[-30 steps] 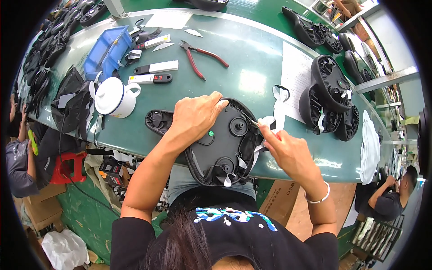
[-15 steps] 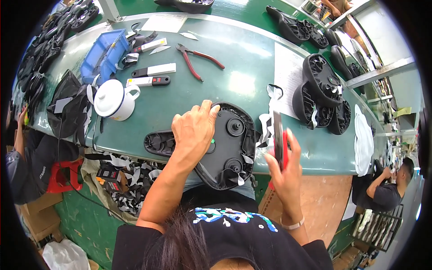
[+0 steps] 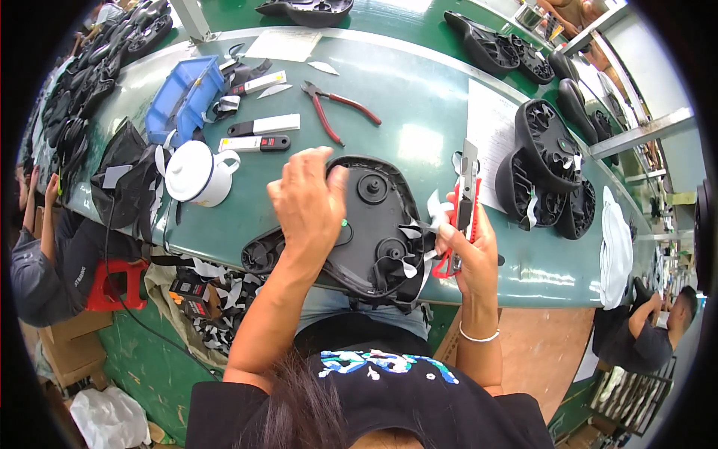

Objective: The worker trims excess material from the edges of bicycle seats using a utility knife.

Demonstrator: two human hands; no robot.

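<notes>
A black bicycle saddle point(image 3: 366, 232) lies underside up at the table's front edge, over my lap, its narrow nose to the left. Loose white and black strip ends point(image 3: 410, 263) stick out along its right rim. My left hand point(image 3: 305, 206) is above the saddle's left part, thumb apart from the fingers, holding nothing. To the right of the saddle, my right hand point(image 3: 475, 251) grips a red utility knife point(image 3: 467, 202), blade pointing up and away. A white strip point(image 3: 437, 209) shows beside its thumb; whether it is pinched there I cannot tell.
Pliers point(image 3: 329, 112), utility knives point(image 3: 258, 144), a white lidded mug point(image 3: 198, 173) and a blue bin point(image 3: 179, 101) lie at the left. Stacked saddles point(image 3: 542, 142) and a paper sheet point(image 3: 482, 127) are at the right. Cut scraps point(image 3: 224, 322) fill a sack below.
My left hand has loosened from the saddle's rim and shifted left. My right hand has turned the knife so its blade and red handle show, and raised it. The saddle has rotated slightly.
</notes>
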